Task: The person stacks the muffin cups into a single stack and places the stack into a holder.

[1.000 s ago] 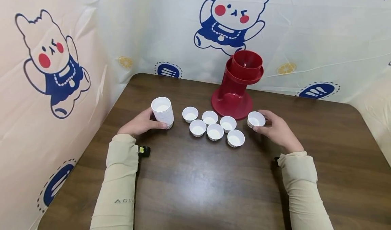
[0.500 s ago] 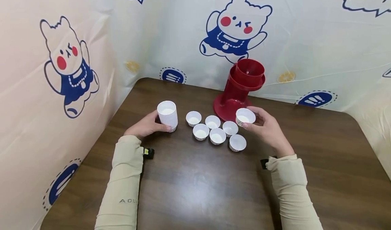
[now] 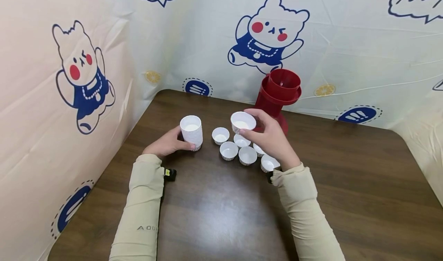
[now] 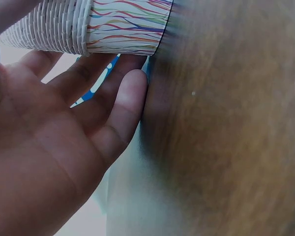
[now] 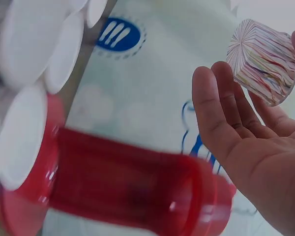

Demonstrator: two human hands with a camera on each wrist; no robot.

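Carrying step, apparently: right hand [image 3: 268, 136] pinches one paper cup [image 3: 243, 122], fingers part-closed, raised right of the cup stack [image 3: 192, 136], which left hand's [image 3: 169, 142] curved fingers hold; next move likely calls for a level pinch.

A stack of nested white paper cups [image 3: 192, 133] stands upright on the table [image 3: 207, 211] in a person's left hand [image 3: 168, 142], wavy multicolored lines wrapping its lowest cup. A matching single cup [image 3: 243, 121], its base creased with radiating folds, is pinched in the right hand [image 3: 269, 136], raised mouth up. Six loose cups [image 3: 247, 156], white inside, sit mouths up in a close cluster right of the stack, some partly hidden by the right hand and sleeve [image 3: 297, 191].
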